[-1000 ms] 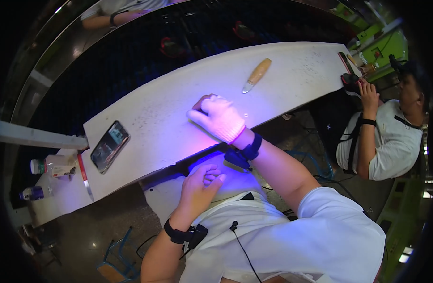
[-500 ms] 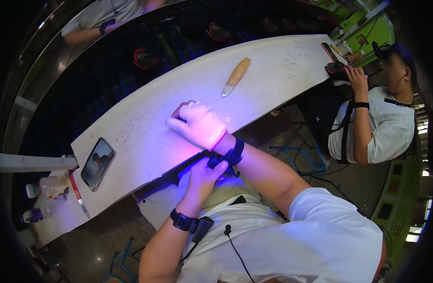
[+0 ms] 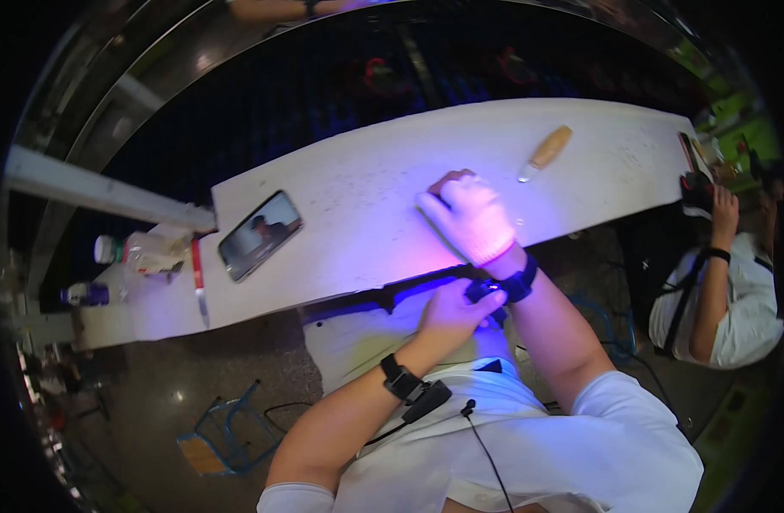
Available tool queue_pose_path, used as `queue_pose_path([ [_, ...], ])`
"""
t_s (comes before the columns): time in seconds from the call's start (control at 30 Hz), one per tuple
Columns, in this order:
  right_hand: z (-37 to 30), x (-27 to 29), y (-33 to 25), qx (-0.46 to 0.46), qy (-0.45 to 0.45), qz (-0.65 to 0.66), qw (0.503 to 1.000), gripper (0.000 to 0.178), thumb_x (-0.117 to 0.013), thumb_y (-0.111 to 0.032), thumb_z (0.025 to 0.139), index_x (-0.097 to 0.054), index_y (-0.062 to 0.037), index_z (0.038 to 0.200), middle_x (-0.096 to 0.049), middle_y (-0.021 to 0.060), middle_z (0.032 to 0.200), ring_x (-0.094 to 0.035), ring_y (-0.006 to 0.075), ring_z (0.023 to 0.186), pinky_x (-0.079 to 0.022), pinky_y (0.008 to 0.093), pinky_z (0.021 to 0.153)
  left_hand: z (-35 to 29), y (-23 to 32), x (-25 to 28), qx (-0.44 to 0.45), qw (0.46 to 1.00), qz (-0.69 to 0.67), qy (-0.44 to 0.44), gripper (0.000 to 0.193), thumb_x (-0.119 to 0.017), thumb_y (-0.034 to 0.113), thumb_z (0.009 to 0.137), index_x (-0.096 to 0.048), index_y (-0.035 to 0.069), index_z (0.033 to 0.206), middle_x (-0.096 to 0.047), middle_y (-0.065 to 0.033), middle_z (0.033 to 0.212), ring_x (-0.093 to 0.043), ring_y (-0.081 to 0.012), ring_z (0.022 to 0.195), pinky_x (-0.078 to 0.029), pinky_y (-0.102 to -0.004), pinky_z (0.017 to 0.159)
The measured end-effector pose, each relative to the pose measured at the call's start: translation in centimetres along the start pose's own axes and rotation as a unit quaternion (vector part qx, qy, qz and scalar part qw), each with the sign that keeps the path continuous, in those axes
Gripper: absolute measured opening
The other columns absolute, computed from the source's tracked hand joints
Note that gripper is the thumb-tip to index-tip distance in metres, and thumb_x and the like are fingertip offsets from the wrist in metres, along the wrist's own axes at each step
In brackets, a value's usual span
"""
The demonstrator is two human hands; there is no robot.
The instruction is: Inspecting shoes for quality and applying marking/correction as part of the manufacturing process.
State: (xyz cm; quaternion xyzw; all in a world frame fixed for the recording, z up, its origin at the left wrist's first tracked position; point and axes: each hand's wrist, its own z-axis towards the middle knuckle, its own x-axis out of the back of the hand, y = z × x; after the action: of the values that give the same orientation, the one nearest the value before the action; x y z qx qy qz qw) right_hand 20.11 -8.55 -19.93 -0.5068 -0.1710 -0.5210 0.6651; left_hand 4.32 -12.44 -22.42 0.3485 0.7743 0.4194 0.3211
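My right hand (image 3: 473,214), in a white knitted glove with brown fingertips showing, rests on the white tabletop (image 3: 349,205). Its fingers are curled in and the thumb lies apart; nothing shows in it. On that wrist sits a black strap with a small dark device (image 3: 486,292). My bare left hand (image 3: 452,312) pinches this device from below, thumb on top. Another black strap with a box (image 3: 416,385) circles my left wrist. A short blade with a wooden handle (image 3: 550,149) lies beyond my right hand. Purplish light falls over both hands.
To the left lie a phone (image 3: 259,235), a red-handled knife (image 3: 199,278), a clear bottle with a green cap (image 3: 140,253) and a purple-capped bottle (image 3: 86,294). A co-worker (image 3: 717,295) sits at the right end. A blue-framed stool (image 3: 225,436) stands below; a dark machine bed (image 3: 324,94) borders the table.
The view has swung left, so the table and both hands appear further right. My left hand keeps its hold on the wrist device. The gloved hand stays curled on the table.
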Motion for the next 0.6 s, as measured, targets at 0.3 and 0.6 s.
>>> queue_pose_path([
  [0.3,0.1,0.3,-0.5,-0.023,-0.009,0.005,1.0,0.023,-0.08,-0.027,0.09,-0.079,-0.0037,0.089,-0.076,0.0137,0.089,-0.073,0.0339,0.089,-0.059,0.0443,0.083,1.0,-1.4,-0.3,-0.017,0.998,-0.055,-0.008,0.032,-0.08,0.031,0.097,-0.072,0.001,0.094,-0.07,-0.003,0.078,-0.064,-0.0094,0.062,-0.055,-0.0288,0.058],
  [0.6,-0.1,0.2,-0.4,-0.042,0.002,0.033,0.999,0.016,-0.082,-0.018,0.088,-0.077,-0.0025,0.088,-0.074,0.0141,0.089,-0.071,0.0333,0.086,-0.057,0.0426,0.08,2.0,-2.6,-0.4,-0.076,0.981,-0.161,-0.079,0.048,-0.085,0.028,0.094,-0.062,0.004,0.129,-0.069,0.0006,0.096,-0.063,-0.0058,0.079,-0.051,-0.0248,0.066],
])
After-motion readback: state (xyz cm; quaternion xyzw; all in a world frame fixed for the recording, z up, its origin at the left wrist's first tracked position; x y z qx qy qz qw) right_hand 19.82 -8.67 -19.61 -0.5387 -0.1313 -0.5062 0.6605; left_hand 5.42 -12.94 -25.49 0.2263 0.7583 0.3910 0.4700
